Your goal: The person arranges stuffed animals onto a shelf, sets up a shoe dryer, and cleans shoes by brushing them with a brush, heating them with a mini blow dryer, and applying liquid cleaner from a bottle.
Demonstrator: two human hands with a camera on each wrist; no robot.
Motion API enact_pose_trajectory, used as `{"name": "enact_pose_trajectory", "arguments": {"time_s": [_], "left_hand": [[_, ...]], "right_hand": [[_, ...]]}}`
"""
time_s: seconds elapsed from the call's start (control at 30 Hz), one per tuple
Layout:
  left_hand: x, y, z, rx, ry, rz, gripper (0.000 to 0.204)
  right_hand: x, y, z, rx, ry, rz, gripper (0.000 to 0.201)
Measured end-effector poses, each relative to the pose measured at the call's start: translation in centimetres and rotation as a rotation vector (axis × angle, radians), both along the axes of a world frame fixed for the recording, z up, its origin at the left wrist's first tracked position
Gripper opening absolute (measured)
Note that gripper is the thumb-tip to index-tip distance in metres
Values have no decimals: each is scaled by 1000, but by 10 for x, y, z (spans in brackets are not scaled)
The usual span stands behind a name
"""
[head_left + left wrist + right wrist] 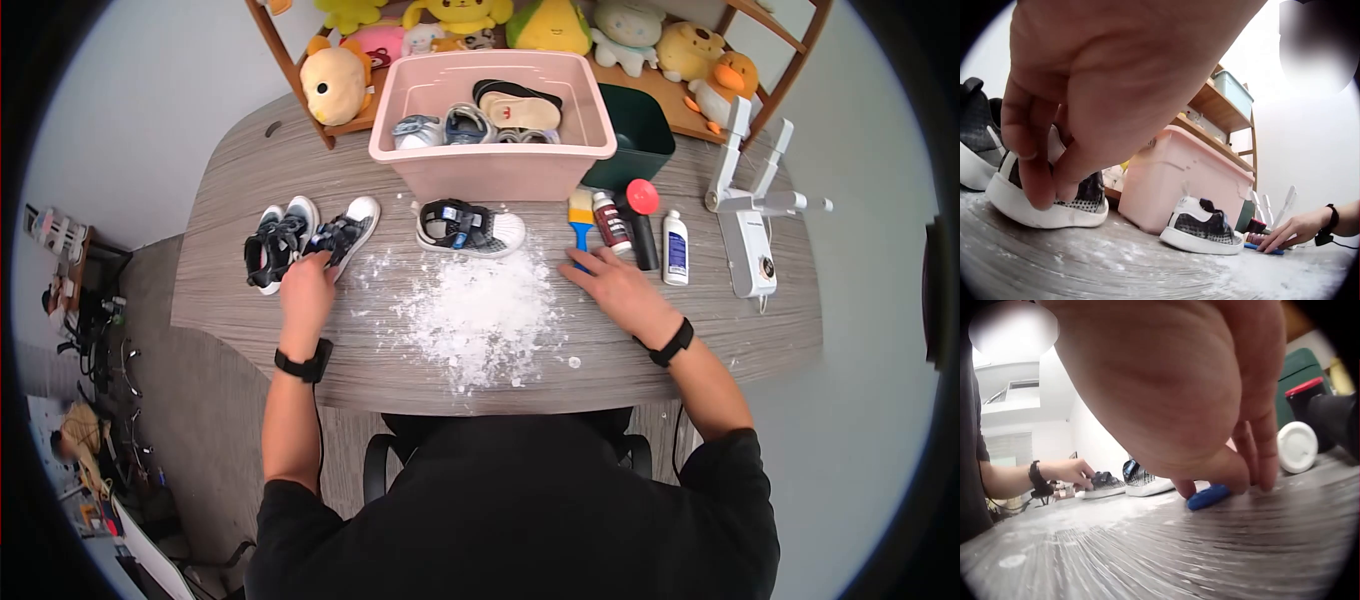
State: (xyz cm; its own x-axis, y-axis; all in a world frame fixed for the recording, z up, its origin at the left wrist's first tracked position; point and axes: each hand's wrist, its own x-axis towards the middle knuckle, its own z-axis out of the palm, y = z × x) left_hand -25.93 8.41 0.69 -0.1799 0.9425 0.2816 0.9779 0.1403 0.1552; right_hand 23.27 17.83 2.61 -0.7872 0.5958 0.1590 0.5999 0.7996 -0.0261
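My left hand [308,292] pinches a black-and-white child's sneaker [345,232] near its heel; the left wrist view shows the white sole [1047,209] on or close over the table. A pair of similar sneakers [280,245] stands to its left, and a single sneaker [468,228] sits at the table's middle. At the right, my right hand [630,295] holds the blue handle [1210,496] of a paintbrush between thumb and fingers. The brush's pale bristles [581,203] point toward the pink bin, while the hand covers the handle's near end.
White powder [485,310] spreads over the table. Behind it stands a pink bin [490,170] holding shoes. Right of the brush lie a dark red bottle [611,222], a black cylinder with a red top [643,235] and a white bottle [675,250], near a white folding stand [745,245].
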Motion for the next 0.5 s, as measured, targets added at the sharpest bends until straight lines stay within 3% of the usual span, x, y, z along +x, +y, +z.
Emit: {"name": "enact_pose_trajectory", "arguments": {"time_s": [0.1, 0.2, 0.27, 0.33, 0.4, 0.5], "left_hand": [[13, -29, 10, 87, -131, -10, 19], [51, -66, 55, 80, -321, 36, 14], [76, -77, 65, 56, -422, 69, 12], [94, -82, 65, 136, -413, -238, 11], [113, -75, 60, 26, -450, -389, 10], [136, -54, 38, -33, -308, -563, 17]], "right_hand": [[-4, 2, -14, 4, 0, 108, 40], [-10, -14, -13, -14, 9, 223, 36], [-15, -24, -14, -39, 19, 272, 33], [-20, -32, -14, -59, 34, 331, 31], [-24, -38, -10, -71, 27, 412, 27], [-22, -45, -7, -39, 62, 464, 23]]}}
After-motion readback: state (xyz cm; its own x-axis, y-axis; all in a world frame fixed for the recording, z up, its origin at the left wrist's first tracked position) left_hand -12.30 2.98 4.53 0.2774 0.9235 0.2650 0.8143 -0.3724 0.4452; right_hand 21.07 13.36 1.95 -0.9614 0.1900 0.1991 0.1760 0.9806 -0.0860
